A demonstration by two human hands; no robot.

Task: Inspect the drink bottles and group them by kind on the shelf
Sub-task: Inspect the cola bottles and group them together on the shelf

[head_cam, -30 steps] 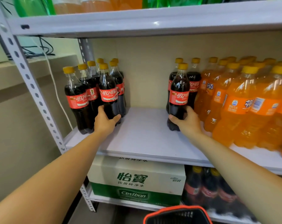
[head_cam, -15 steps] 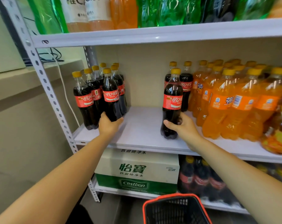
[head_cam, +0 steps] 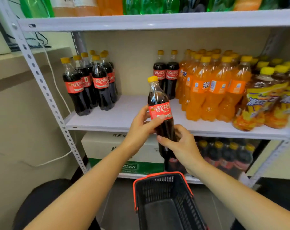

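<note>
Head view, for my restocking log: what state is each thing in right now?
Held cola bottle: capped, lifted off the shelf, tilted slightly.
Left hand: shut on its label.
Right hand: shut on its lower body.
Left cola group: upright, capped.
Two cola bottles: upright beside the orange soda bottles.
Basket: empty.

- Bright, even indoor light; shadows stay soft.
- Glare streaks the orange soda bottles (head_cam: 207, 90).
- Wide-angle bending curves the shelf upright (head_cam: 41, 83).
- Right edge blurs; tea bottles (head_cam: 265, 100) smear.
</note>
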